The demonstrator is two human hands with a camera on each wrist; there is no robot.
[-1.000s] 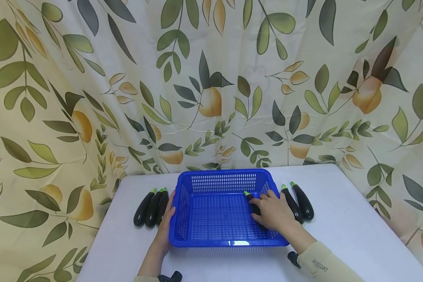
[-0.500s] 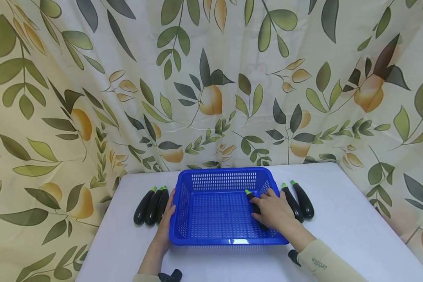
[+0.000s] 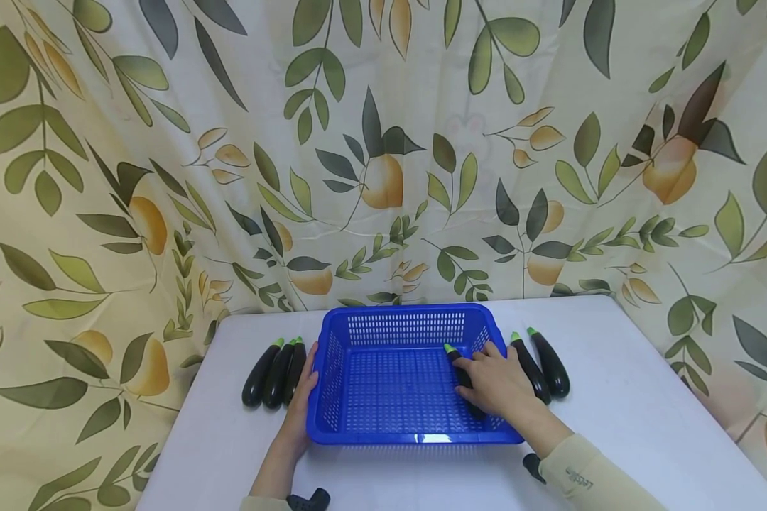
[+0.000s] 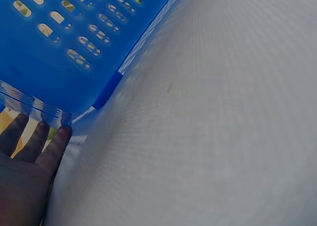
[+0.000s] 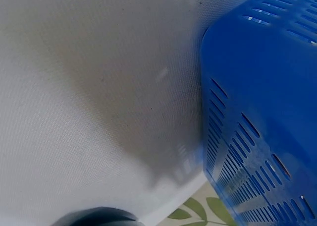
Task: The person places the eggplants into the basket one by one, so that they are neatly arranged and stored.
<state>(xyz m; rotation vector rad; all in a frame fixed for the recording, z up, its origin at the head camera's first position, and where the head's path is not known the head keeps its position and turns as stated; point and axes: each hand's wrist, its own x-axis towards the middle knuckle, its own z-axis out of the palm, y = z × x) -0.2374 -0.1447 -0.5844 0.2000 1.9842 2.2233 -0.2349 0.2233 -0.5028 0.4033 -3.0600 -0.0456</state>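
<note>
A blue plastic basket (image 3: pixel 390 438) with slotted walls stands on the white-covered table. Inside it, along the right side, lies a dark eggplant (image 3: pixel 452 354) with a green stem end. My right hand (image 3: pixel 495 383) reaches over the right rim and grips this eggplant, thumb on its left side; much of it is hidden under the hand. My left hand (image 3: pixel 302 401) rests against the basket's left outer wall, its fingers (image 4: pixel 37 141) straight in the left wrist view. The right wrist view shows the basket's outer wall (image 5: pixel 277 82) but not the hand.
Left of the basket lie three eggplants (image 3: pixel 275 376) side by side, close to my left hand. Two more eggplants (image 3: pixel 550 365) lie just right of the basket. A patterned curtain (image 3: pixel 383 177) hangs behind the table (image 3: pixel 613 411).
The head view has shifted very slightly. Both hands, the basket and the eggplants keep their places.
</note>
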